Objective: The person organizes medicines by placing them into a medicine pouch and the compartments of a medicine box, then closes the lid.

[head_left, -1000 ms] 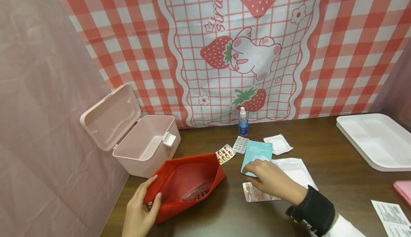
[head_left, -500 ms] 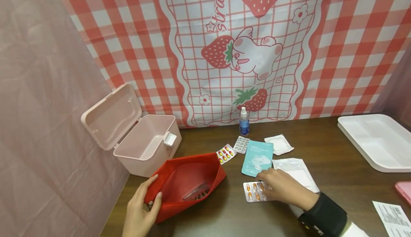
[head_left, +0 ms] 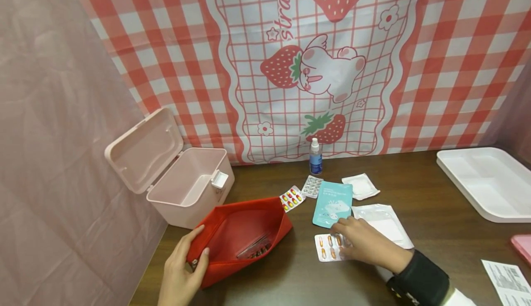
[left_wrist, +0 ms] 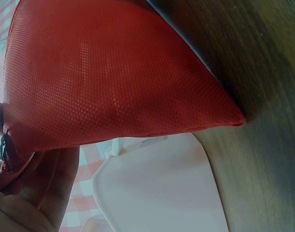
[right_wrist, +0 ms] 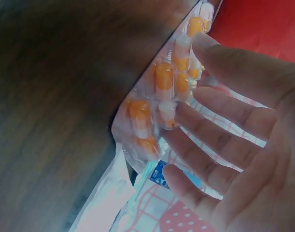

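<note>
My left hand (head_left: 182, 269) grips the left end of an open red zip pouch (head_left: 244, 223), its thumb on the near side of the rim. Inside the pouch lies a blister pack (head_left: 259, 250), partly hidden. In the left wrist view the red pouch (left_wrist: 108, 72) fills the top, with the left hand (left_wrist: 41, 188) at its zip end. To the right, my right hand (head_left: 367, 241) holds the right end of a blister pack of orange capsules (head_left: 327, 247) low on the table. The right wrist view has the thumb and fingers of that hand (right_wrist: 244, 125) against the capsule pack (right_wrist: 161, 82).
A pink lidded box (head_left: 191, 181) stands open behind the pouch. Two more blister packs (head_left: 292, 198) (head_left: 312, 187), a teal packet (head_left: 332, 204), white packets (head_left: 361, 187) (head_left: 381, 220) and a spray bottle (head_left: 315, 158) lie or stand beyond. A white tray (head_left: 489, 181) sits far right.
My right hand has moved from over the teal packet right and down to the orange capsule pack, whose near view now tilts slightly. My left hand and the pouch stay put.
</note>
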Demonstrator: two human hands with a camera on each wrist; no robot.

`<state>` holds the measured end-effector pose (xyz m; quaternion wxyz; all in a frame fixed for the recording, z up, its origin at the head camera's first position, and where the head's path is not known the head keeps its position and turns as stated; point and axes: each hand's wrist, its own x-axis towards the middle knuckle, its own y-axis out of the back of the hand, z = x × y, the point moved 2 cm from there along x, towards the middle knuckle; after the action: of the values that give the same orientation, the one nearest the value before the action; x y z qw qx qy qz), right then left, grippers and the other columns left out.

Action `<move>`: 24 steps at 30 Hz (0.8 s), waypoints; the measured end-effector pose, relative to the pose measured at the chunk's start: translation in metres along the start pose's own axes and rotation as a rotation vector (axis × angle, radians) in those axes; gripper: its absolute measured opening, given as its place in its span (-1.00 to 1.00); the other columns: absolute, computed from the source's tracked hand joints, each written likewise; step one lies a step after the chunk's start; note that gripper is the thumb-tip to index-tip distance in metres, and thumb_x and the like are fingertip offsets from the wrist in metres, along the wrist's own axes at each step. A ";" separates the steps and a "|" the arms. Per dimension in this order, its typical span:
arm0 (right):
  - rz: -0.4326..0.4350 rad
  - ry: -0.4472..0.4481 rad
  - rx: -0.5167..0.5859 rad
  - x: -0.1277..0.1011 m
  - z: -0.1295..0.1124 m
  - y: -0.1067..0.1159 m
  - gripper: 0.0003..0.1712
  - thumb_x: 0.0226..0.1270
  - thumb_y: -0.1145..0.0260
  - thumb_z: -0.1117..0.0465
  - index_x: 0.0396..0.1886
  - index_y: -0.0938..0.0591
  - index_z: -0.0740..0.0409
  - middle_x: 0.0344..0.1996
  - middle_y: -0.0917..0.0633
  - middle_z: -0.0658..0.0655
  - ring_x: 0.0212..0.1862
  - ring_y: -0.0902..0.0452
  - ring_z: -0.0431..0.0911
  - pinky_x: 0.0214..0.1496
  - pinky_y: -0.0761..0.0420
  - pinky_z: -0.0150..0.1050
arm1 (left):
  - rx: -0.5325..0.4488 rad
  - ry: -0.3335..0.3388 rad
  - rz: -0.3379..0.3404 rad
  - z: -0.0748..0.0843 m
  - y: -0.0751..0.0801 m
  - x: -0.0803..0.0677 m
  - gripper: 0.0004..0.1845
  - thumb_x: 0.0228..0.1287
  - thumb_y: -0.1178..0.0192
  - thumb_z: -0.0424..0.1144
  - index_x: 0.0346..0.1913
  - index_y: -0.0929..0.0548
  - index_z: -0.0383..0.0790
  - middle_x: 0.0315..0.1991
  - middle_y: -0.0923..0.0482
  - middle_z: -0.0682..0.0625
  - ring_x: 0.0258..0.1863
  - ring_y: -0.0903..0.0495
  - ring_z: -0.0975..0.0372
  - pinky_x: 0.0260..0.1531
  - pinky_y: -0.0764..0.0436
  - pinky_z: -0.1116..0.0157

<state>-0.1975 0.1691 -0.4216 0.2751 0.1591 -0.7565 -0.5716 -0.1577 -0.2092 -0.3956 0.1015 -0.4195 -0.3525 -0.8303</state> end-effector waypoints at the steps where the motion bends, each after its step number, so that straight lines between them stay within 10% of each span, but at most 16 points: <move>1: 0.004 0.000 0.001 0.000 0.000 0.000 -0.59 -0.27 -0.47 0.18 -0.29 -0.60 0.08 -0.39 -0.55 -0.06 -0.38 -0.40 -0.20 -0.38 -0.38 -0.24 | 0.000 0.000 0.000 0.000 0.000 0.000 -0.38 -0.16 -0.27 -0.56 0.12 -0.50 -0.27 -0.07 -0.58 -0.09 -0.07 -0.53 0.33 0.00 -0.31 0.67; 24: 0.092 0.082 0.021 0.003 -0.013 0.009 -0.74 -0.22 -0.43 0.30 -0.48 -0.55 -0.02 -0.58 -0.50 -0.17 -0.50 -0.34 -0.35 -0.53 -0.34 -0.42 | 0.003 0.001 -0.001 -0.001 0.000 -0.001 -0.38 -0.15 -0.28 -0.55 0.12 -0.50 -0.25 -0.08 -0.58 -0.08 -0.08 -0.53 0.31 0.00 -0.31 0.67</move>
<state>-0.1915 0.1603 -0.4103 0.3301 0.1502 -0.7571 -0.5434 -0.1581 -0.2105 -0.3964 0.1022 -0.4188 -0.3539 -0.8300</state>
